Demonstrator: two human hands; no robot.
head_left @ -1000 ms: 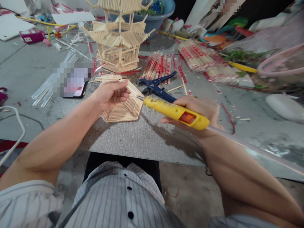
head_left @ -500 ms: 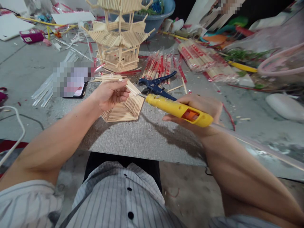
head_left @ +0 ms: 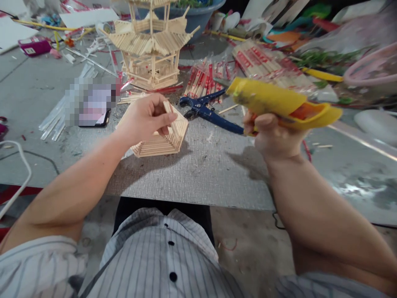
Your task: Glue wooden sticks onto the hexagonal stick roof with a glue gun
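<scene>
A hexagonal piece of thin wooden sticks [head_left: 155, 147] lies near the table's front edge. Above it my left hand [head_left: 145, 120] pinches a short wooden stick [head_left: 171, 120] between thumb and fingers, held over the piece's right part. My right hand [head_left: 276, 134] is wrapped round the grip of a yellow glue gun [head_left: 263, 97], whose nozzle points left, raised above the table and apart from the piece. Blue cutting pliers [head_left: 211, 118] lie between the piece and the gun. Behind stands a tiered stick pagoda [head_left: 151, 45], its top cut off by the view.
Left of my left hand are a phone [head_left: 96, 105] and clear glue sticks [head_left: 56, 118]. Red-and-white stick packets [head_left: 257, 62] lie at the back right, near a pink basket rim [head_left: 350, 74]. A blue basin [head_left: 201, 18] stands behind the pagoda.
The glue gun in my right hand has moved right and up, away from the stick piece. My left hand has turned over, its stick now lower over the piece. The view has shifted slightly.
</scene>
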